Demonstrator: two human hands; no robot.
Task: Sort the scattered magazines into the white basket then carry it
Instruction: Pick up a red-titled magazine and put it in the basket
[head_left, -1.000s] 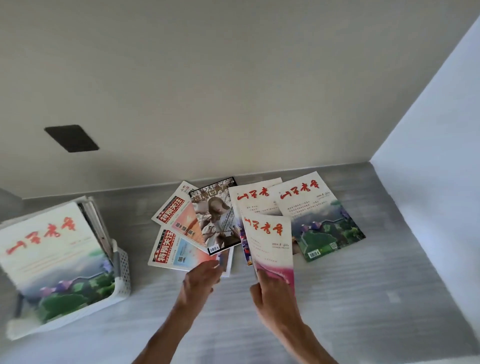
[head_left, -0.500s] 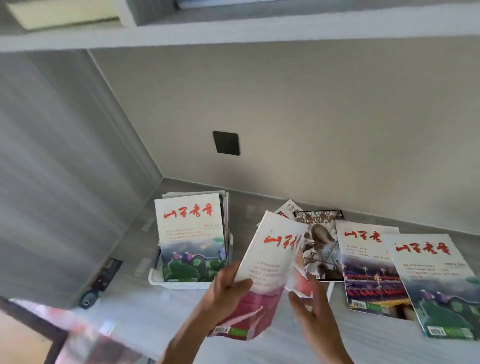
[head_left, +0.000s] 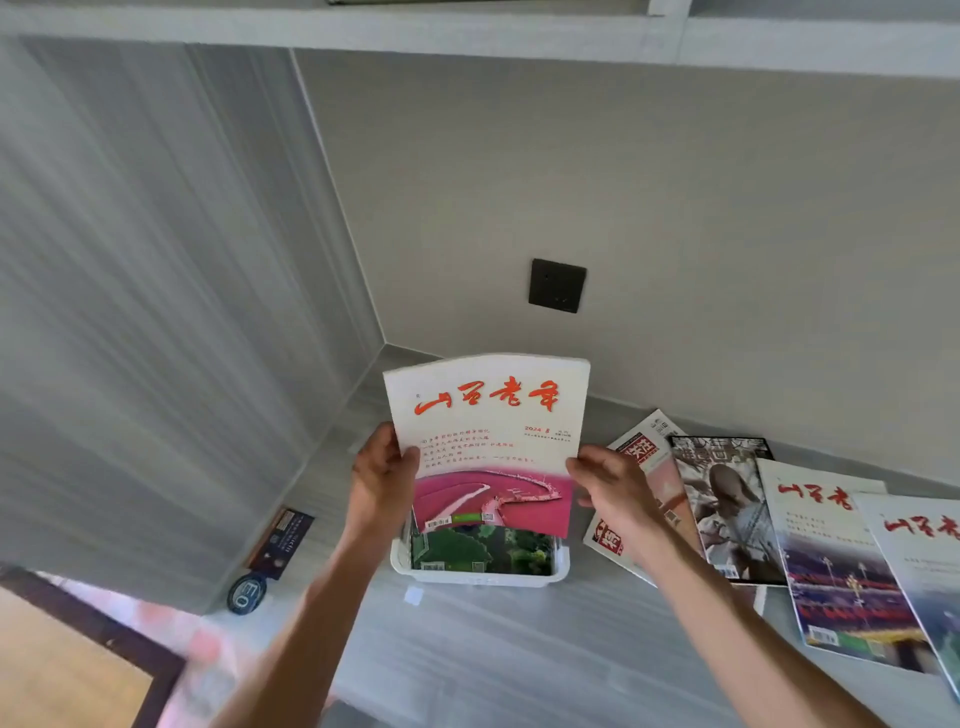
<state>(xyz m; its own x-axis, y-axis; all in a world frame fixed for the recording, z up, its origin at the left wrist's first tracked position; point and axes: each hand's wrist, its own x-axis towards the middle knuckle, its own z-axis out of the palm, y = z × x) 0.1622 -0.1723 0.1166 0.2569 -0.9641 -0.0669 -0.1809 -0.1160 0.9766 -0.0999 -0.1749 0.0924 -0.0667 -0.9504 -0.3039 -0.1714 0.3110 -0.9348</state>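
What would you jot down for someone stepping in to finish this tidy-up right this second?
Hands: left hand and right hand each grip a side edge of the pink-and-white magazine with red lettering, held upright over the white plastic basket.
Done: at least one green-covered magazine already stands in the basket.
Left: lower the held magazine in. Then gather those lying on the grey shelf to the right: the red-and-white one, the black-bordered photo cover, the night-scene cover and one at the frame's edge. There may be more underneath or out of view. Finally, carry the basket.
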